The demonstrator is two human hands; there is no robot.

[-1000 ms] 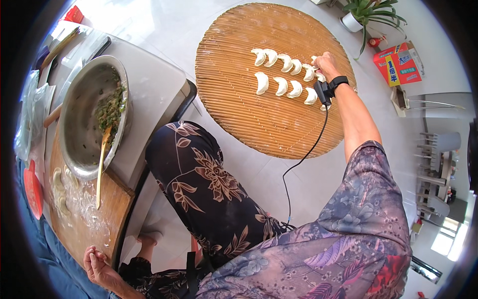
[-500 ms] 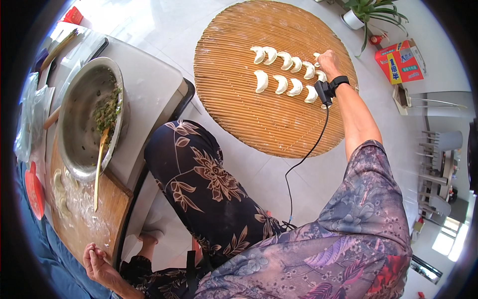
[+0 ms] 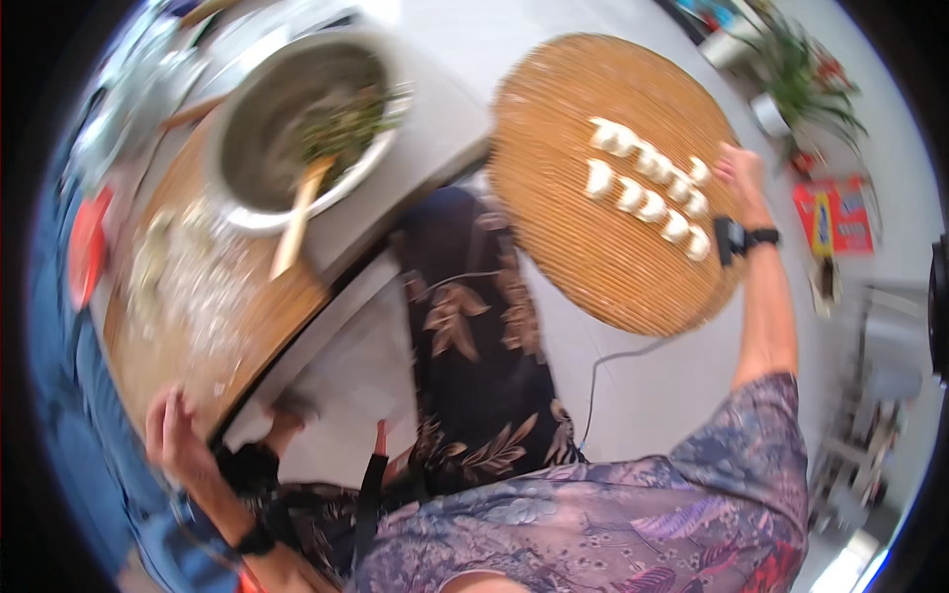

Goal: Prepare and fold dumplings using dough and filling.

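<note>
Two rows of pale crescent dumplings lie on a round, ridged bamboo mat at the right. Just beyond the end of the far row is my right hand, somewhat blurred, its fingers bent but apart and nothing seen in them. The nearest dumpling rests beside my fingertips. My left hand hovers at the near edge of a floured wooden board, fingers loosely apart and holding nothing visible. More pale dough pieces sit on the board's left side, too smeared to make out clearly.
A metal bowl of green chopped filling stands at the board's far end, with a wooden spoon leaning out. A red plastic object lies at the left. Beyond the mat are a potted plant and a red box.
The view has swung left, so bowl and mat appear further right. My right hand has drawn back from the end dumpling, which now lies uncovered. My left hand's fingers have loosened.
</note>
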